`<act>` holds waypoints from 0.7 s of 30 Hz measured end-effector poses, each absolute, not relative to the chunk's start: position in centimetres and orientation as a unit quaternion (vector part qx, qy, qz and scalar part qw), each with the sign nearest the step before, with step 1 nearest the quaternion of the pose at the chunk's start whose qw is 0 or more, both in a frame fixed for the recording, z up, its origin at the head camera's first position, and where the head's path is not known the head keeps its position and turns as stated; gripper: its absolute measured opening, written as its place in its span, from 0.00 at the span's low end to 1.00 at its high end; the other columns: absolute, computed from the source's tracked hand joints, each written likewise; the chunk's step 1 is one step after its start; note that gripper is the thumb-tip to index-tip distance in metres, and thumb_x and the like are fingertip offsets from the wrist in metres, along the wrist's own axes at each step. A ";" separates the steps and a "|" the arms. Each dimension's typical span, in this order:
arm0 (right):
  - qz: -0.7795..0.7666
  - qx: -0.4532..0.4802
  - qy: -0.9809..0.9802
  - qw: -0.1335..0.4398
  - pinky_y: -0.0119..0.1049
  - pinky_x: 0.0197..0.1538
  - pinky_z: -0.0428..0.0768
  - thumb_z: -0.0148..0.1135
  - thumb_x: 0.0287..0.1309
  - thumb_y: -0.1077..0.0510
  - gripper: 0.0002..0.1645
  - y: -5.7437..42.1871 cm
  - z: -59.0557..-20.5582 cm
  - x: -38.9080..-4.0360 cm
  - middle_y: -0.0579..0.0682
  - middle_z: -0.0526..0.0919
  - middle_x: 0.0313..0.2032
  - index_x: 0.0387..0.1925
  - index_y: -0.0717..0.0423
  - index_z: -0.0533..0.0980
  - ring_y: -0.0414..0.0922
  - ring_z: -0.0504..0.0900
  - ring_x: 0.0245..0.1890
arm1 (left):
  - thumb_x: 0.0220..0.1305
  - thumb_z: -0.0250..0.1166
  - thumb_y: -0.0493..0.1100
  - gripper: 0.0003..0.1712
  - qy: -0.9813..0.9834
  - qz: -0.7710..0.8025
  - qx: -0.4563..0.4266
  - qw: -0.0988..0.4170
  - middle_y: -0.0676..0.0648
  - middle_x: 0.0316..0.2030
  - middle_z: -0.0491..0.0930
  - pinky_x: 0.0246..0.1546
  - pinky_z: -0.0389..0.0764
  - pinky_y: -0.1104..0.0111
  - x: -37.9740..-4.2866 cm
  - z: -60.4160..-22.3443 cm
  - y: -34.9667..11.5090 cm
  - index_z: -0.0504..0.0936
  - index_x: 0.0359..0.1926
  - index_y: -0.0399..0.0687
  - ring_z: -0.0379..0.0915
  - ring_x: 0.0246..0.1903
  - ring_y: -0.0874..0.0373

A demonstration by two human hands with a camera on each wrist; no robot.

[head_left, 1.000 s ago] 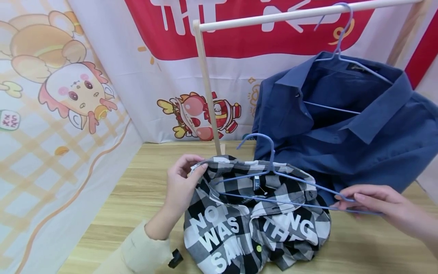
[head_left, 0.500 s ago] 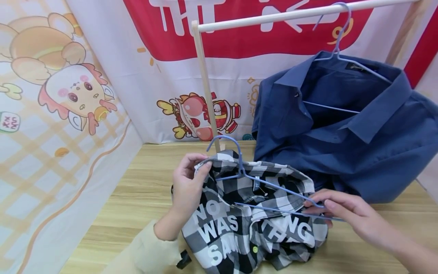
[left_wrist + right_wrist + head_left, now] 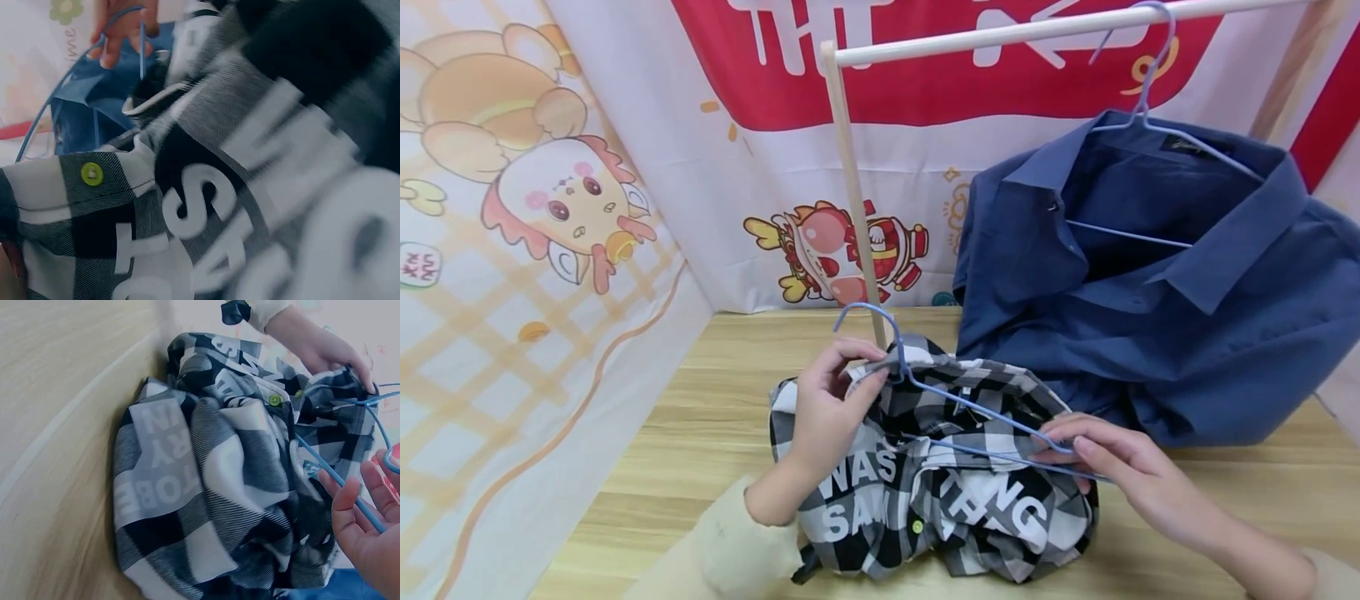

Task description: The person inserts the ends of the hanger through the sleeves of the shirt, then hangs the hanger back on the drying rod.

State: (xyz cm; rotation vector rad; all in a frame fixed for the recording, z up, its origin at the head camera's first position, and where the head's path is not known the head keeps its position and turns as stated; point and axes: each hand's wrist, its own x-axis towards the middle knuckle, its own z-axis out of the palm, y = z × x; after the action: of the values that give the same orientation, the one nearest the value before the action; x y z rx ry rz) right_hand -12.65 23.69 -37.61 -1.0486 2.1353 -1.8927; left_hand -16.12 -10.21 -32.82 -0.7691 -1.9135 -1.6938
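Observation:
A black, white and grey checked shirt with white lettering and a yellow-green button lies bunched on the table. My left hand pinches its collar at the left side. In my right hand is the right end of a blue wire hanger, fingers and thumb around its wires. The hanger's left end is hidden inside the shirt's neck, while its hook stands up close beside my left fingertips. In the right wrist view the lower wire runs into the collar opening.
Behind on the right, a navy shirt hangs on another blue hanger from a wooden rail. The rack's thin left post stands just behind the checked shirt. Printed cloth lines the back and left of the wooden table.
My right hand has moved left, sliding the hanger further into the checked shirt's neck. My left hand has shifted slightly right, still pinching the collar, and the hook now stands beside it.

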 end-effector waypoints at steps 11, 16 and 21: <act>-0.631 -0.319 0.702 0.087 0.38 0.36 0.81 0.34 0.80 0.70 0.25 24.2 -37.9 -13.7 0.46 0.83 0.58 0.61 0.60 0.77 0.44 0.85 0.53 | 0.74 0.59 0.38 0.11 -0.765 -0.486 -0.364 0.214 0.43 0.52 0.82 0.42 0.83 0.67 -17.0 -33.5 -13.9 0.82 0.53 0.41 0.79 0.50 0.52; -0.633 -0.312 0.700 0.113 0.38 0.38 0.82 0.34 0.81 0.68 0.25 24.3 -37.6 -14.2 0.44 0.82 0.59 0.62 0.59 0.76 0.44 0.84 0.55 | 0.67 0.64 0.30 0.16 -0.797 -0.424 -0.355 0.244 0.45 0.52 0.83 0.51 0.80 0.65 -17.7 -33.7 -15.4 0.82 0.54 0.41 0.78 0.54 0.52; -0.622 -0.320 0.705 0.113 0.37 0.39 0.82 0.35 0.80 0.69 0.26 24.2 -37.3 -14.6 0.47 0.84 0.57 0.62 0.54 0.77 0.43 0.85 0.53 | 0.67 0.65 0.35 0.21 -0.819 -0.377 -0.372 0.219 0.47 0.57 0.82 0.63 0.71 0.53 -18.1 -34.0 -16.1 0.81 0.60 0.44 0.74 0.60 0.50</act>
State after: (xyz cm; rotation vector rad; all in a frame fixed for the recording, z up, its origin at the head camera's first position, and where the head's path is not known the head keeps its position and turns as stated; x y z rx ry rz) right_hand -14.58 24.24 -37.25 -0.9393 2.0696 -1.8256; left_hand -18.08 -16.07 -33.98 -1.0290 -2.2663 -1.0443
